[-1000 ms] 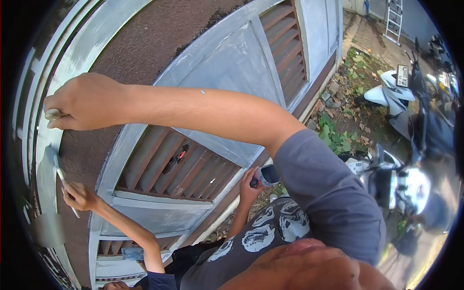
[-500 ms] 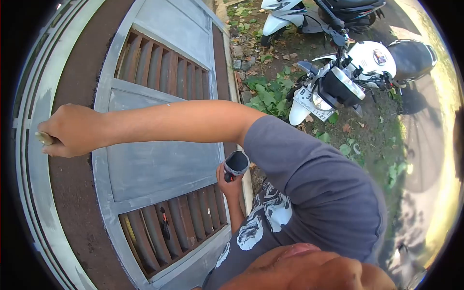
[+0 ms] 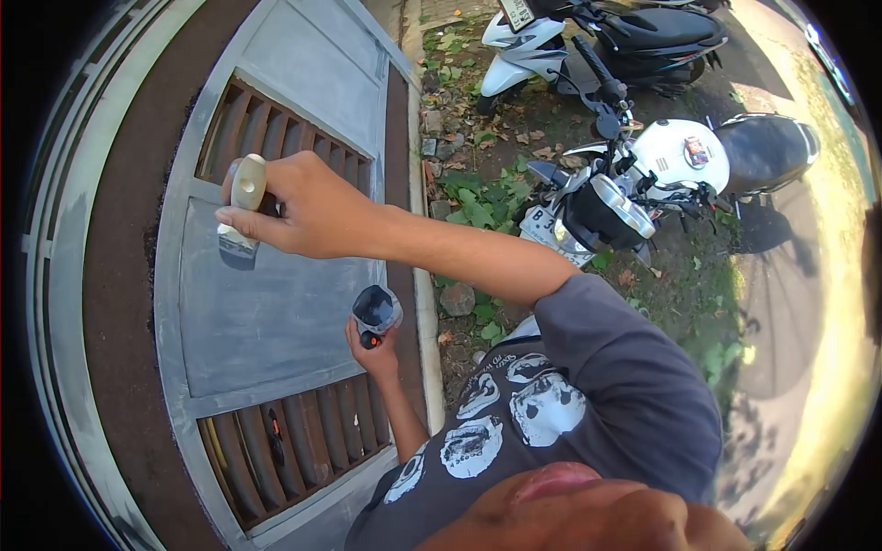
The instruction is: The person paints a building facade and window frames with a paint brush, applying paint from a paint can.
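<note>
While the hands (image 3: 299, 204) grip a brush (image 3: 247, 184) and a cup (image 3: 390, 316), leaves (image 3: 478, 207) lie between panelling (image 3: 266, 321) and motorcycles (image 3: 678, 158).

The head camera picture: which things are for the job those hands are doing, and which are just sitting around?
For the job, it seems:
flat brush with a cream handle, in the right hand
grey container, dark inside, in the left hand
grey-painted panel with brown slats

Just around:
white-and-black motorcycle, parked
white scooter, parked
green leaves on the ground
</note>
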A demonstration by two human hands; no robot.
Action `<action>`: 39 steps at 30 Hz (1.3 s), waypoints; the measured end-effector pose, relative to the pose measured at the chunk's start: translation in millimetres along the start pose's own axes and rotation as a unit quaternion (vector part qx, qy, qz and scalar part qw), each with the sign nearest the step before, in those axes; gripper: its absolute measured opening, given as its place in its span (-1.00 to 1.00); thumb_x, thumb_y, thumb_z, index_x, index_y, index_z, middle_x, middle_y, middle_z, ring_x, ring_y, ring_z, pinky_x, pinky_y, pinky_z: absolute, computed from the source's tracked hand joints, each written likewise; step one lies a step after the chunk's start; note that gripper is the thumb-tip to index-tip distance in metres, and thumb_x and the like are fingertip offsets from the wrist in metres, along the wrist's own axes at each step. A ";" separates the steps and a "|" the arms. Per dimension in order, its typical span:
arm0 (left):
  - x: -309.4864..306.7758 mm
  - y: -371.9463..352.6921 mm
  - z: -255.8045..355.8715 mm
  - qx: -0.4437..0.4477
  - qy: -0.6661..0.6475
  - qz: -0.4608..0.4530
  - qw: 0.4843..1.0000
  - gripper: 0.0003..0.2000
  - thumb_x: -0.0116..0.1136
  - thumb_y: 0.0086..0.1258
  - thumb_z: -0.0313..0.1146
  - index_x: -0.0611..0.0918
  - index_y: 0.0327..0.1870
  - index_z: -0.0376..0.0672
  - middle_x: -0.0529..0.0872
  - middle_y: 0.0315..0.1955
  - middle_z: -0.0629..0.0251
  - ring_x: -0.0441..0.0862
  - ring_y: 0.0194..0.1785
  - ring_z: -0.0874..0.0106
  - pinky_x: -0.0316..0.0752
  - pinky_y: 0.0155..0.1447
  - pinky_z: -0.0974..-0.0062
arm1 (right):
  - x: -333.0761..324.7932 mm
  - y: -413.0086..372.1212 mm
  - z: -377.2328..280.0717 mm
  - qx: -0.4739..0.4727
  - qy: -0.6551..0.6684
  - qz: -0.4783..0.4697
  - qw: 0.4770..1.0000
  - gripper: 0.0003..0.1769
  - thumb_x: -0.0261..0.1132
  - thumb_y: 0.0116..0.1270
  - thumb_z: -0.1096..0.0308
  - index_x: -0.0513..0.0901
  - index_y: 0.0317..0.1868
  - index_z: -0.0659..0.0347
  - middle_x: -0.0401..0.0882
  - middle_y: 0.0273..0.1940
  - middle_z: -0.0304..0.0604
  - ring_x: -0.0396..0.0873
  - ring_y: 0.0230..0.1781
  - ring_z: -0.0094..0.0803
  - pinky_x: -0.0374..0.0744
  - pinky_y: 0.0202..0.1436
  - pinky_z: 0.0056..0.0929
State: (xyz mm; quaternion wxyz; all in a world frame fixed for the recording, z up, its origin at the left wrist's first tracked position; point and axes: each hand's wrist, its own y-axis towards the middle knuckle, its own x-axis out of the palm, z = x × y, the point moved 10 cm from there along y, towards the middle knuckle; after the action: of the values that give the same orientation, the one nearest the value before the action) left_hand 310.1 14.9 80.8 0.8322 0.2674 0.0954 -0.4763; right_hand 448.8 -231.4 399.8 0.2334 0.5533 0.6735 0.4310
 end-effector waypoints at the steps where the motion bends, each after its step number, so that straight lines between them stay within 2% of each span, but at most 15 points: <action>1: 5.3 2.4 6.8 0.008 -0.002 0.006 1.000 -0.19 0.69 -0.05 -0.55 0.54 0.33 -0.43 0.59 0.23 0.07 0.56 0.29 0.20 0.42 0.41 0.28 | -17.6 -6.0 0.2 0.006 -0.006 -0.001 1.000 -0.75 0.40 0.49 0.17 0.69 -0.18 0.21 0.67 -0.50 -0.17 0.63 -0.57 -0.38 0.50 -0.43 -0.40; 3: 21.3 7.5 20.2 0.009 0.025 0.005 1.000 -0.21 0.69 -0.03 -0.54 0.54 0.32 -0.44 0.61 0.22 0.07 0.57 0.27 0.20 0.42 0.40 0.30 | -48.9 -14.4 11.1 0.076 -0.027 -0.011 0.997 -0.71 0.42 0.44 0.23 0.64 -0.27 0.30 0.68 -0.49 0.02 0.67 -0.52 -0.12 0.55 -0.37 -0.28; 5: 39.5 12.9 37.7 0.053 0.057 -0.020 0.997 -0.19 0.65 0.00 -0.61 0.50 0.37 -0.43 0.54 0.26 0.15 0.58 0.25 0.29 0.54 0.27 0.41 | -77.1 -20.8 30.1 0.161 0.025 0.005 0.987 -0.73 0.38 0.50 0.23 0.66 -0.18 0.31 0.70 -0.50 -0.09 0.67 -0.61 -0.34 0.56 -0.49 -0.42; 6: 47.9 13.5 48.9 0.015 0.020 -0.018 1.000 -0.20 0.66 -0.01 -0.61 0.52 0.36 -0.42 0.56 0.24 0.12 0.59 0.25 0.27 0.54 0.27 0.40 | -87.5 -22.9 41.1 0.222 0.035 -0.002 0.974 -0.73 0.37 0.52 0.22 0.67 -0.14 0.32 0.70 -0.50 -0.14 0.66 -0.65 -0.42 0.55 -0.54 -0.47; 7: 52.2 14.2 52.1 0.011 0.020 0.011 1.000 -0.20 0.66 -0.01 -0.61 0.52 0.36 -0.42 0.56 0.24 0.12 0.59 0.25 0.27 0.54 0.27 0.40 | -96.9 -24.4 53.5 0.204 0.031 0.011 0.978 -0.70 0.36 0.54 0.20 0.69 -0.08 0.33 0.72 -0.48 -0.18 0.63 -0.69 -0.53 0.53 -0.61 -0.54; 9: 67.5 13.7 69.8 0.076 0.011 -0.009 0.997 -0.21 0.66 -0.01 -0.60 0.53 0.35 -0.41 0.58 0.23 0.15 0.59 0.25 0.30 0.56 0.25 0.43 | -117.1 -22.5 48.1 0.200 0.020 0.023 0.979 -0.69 0.35 0.55 0.20 0.70 -0.08 0.35 0.70 -0.48 -0.18 0.66 -0.63 -0.54 0.58 -0.58 -0.55; 12: 77.2 10.1 88.6 0.033 -0.040 0.026 0.998 -0.22 0.66 -0.02 -0.59 0.56 0.34 -0.38 0.58 0.24 0.19 0.59 0.26 0.32 0.58 0.24 0.44 | -131.0 -26.8 52.2 0.245 0.041 0.022 0.968 -0.68 0.37 0.55 0.18 0.71 -0.08 0.35 0.65 -0.49 -0.24 0.63 -0.54 -0.61 0.63 -0.55 -0.55; 13: 75.9 11.9 95.1 0.026 -0.036 0.046 0.998 -0.22 0.66 -0.02 -0.59 0.56 0.34 -0.38 0.58 0.24 0.19 0.59 0.26 0.32 0.58 0.24 0.44 | -131.0 -29.2 54.2 0.258 0.046 0.004 0.965 -0.71 0.36 0.57 0.18 0.64 -0.03 0.28 0.62 -0.44 -0.26 0.59 -0.53 -0.61 0.63 -0.52 -0.56; 17: 70.3 12.3 118.7 0.057 0.052 0.070 0.995 -0.20 0.64 -0.14 -0.62 0.61 0.32 -0.31 0.62 0.22 0.17 0.63 0.25 0.29 0.58 0.27 0.39 | -127.8 -34.1 55.2 0.269 0.064 -0.027 0.961 -0.69 0.37 0.56 0.18 0.68 -0.04 0.31 0.64 -0.45 -0.26 0.59 -0.53 -0.62 0.63 -0.50 -0.57; 19: 66.7 15.2 116.6 0.040 -0.023 0.075 0.996 -0.19 0.63 -0.17 -0.60 0.62 0.31 -0.31 0.64 0.20 0.15 0.65 0.25 0.24 0.56 0.30 0.36 | -124.9 -33.7 50.9 0.264 0.078 -0.053 0.960 -0.67 0.38 0.55 0.16 0.71 -0.06 0.33 0.65 -0.47 -0.27 0.60 -0.52 -0.62 0.63 -0.51 -0.58; 20: 62.9 15.6 141.3 0.084 0.060 0.079 0.991 -0.19 0.68 -0.13 -0.52 0.59 0.31 -0.40 0.66 0.19 0.11 0.66 0.22 0.24 0.51 0.33 0.38 | -120.9 -36.5 53.2 0.275 0.060 -0.083 0.956 -0.68 0.38 0.55 0.17 0.71 -0.05 0.33 0.65 -0.47 -0.27 0.61 -0.51 -0.63 0.63 -0.50 -0.58; 22: 58.7 14.3 157.1 0.074 0.064 0.090 0.991 -0.17 0.69 -0.16 -0.51 0.62 0.32 -0.31 0.67 0.19 0.13 0.65 0.24 0.25 0.50 0.34 0.38 | -108.1 -46.2 55.8 0.293 0.047 -0.122 0.947 -0.70 0.39 0.54 0.20 0.72 -0.04 0.32 0.66 -0.46 -0.26 0.62 -0.50 -0.63 0.63 -0.48 -0.59; 27: 58.8 8.2 156.8 0.058 0.051 0.107 0.991 -0.16 0.69 -0.15 -0.52 0.62 0.34 -0.26 0.64 0.22 0.16 0.64 0.25 0.27 0.51 0.36 0.37 | -100.5 -53.4 55.3 0.270 0.016 -0.172 0.947 -0.75 0.40 0.53 0.25 0.74 -0.07 0.32 0.71 -0.44 -0.21 0.68 -0.47 -0.61 0.66 -0.48 -0.56; 34: 48.4 4.2 158.2 0.043 0.077 0.123 0.989 -0.21 0.70 -0.10 -0.48 0.63 0.31 -0.28 0.66 0.19 0.15 0.65 0.22 0.26 0.52 0.32 0.39 | -113.6 -44.5 48.3 0.268 0.049 -0.114 0.955 -0.70 0.35 0.58 0.21 0.70 -0.07 0.36 0.64 -0.45 -0.19 0.59 -0.54 -0.56 0.57 -0.52 -0.55; 39: 27.6 -2.6 141.7 0.016 0.081 0.155 0.984 -0.16 0.74 -0.13 -0.39 0.62 0.33 -0.26 0.66 0.23 0.11 0.66 0.24 0.16 0.55 0.33 0.27 | -85.4 -58.3 50.9 0.273 0.059 -0.183 0.942 -0.77 0.37 0.56 0.29 0.71 -0.13 0.34 0.64 -0.49 -0.27 0.56 -0.56 -0.62 0.56 -0.51 -0.57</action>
State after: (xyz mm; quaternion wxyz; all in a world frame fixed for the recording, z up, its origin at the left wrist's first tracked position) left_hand 308.9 -82.6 187.3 0.8810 0.3305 0.1124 -0.3193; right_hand 481.2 -296.8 310.6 0.1081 0.4364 0.8678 0.2117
